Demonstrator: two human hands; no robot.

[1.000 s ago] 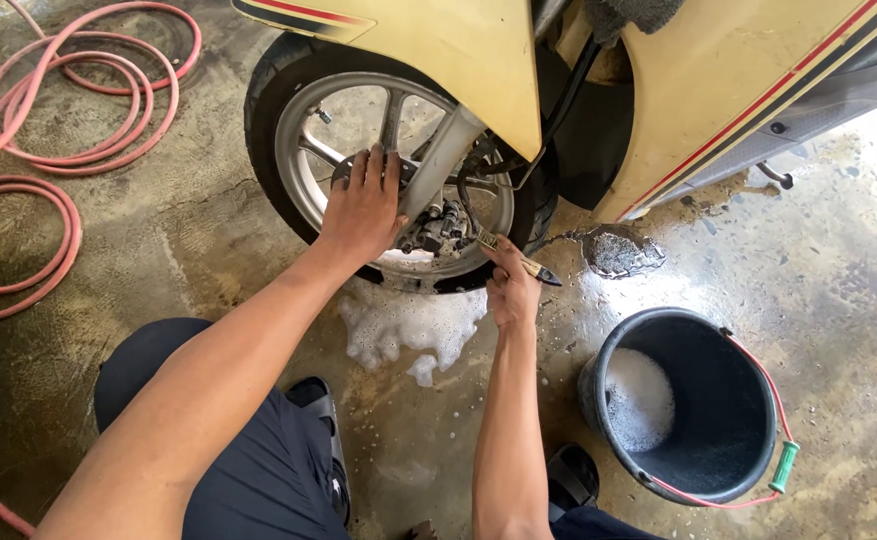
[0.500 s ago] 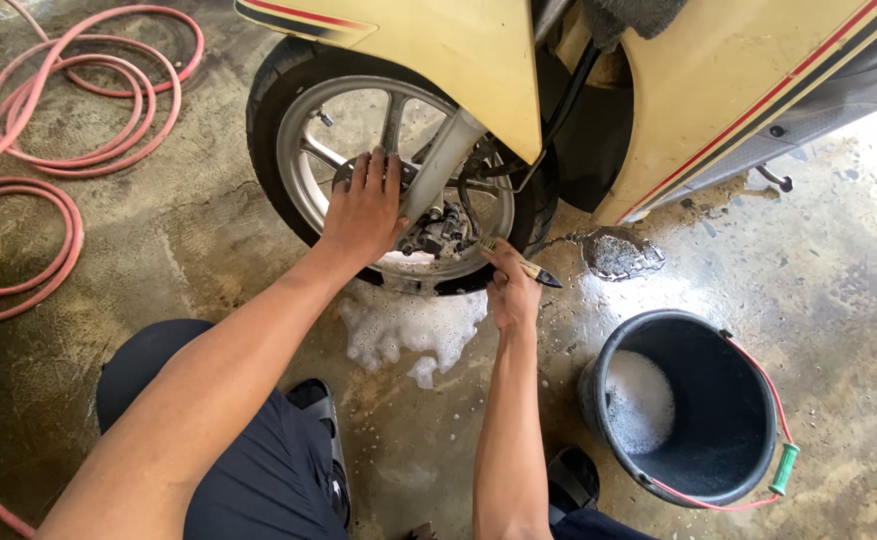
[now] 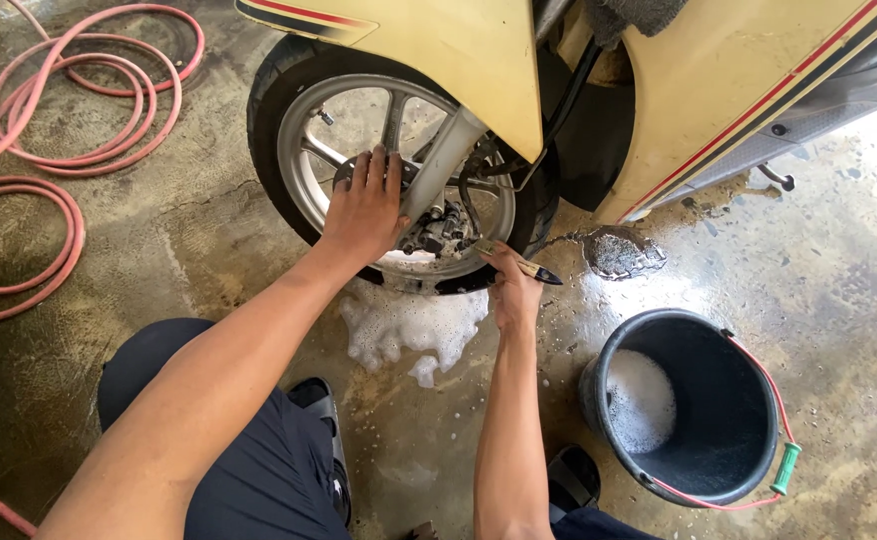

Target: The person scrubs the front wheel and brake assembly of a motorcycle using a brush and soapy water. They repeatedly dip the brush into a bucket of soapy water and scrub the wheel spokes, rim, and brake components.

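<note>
Left hand (image 3: 364,205) lay flat and open on the soapy front wheel (image 3: 399,170) of the cream scooter (image 3: 719,90), right hand (image 3: 511,290) gripped a small brush (image 3: 519,264) by the brake caliper (image 3: 441,228), where short, light, bristle-first strokes looked wisest.

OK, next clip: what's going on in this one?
A person crouches at a cream scooter's front wheel. The left hand rests flat on the spokes and hub, while the right hand holds a small brush at the lower rim. Soap foam lies beneath; a dark bucket stands at the right.
</note>
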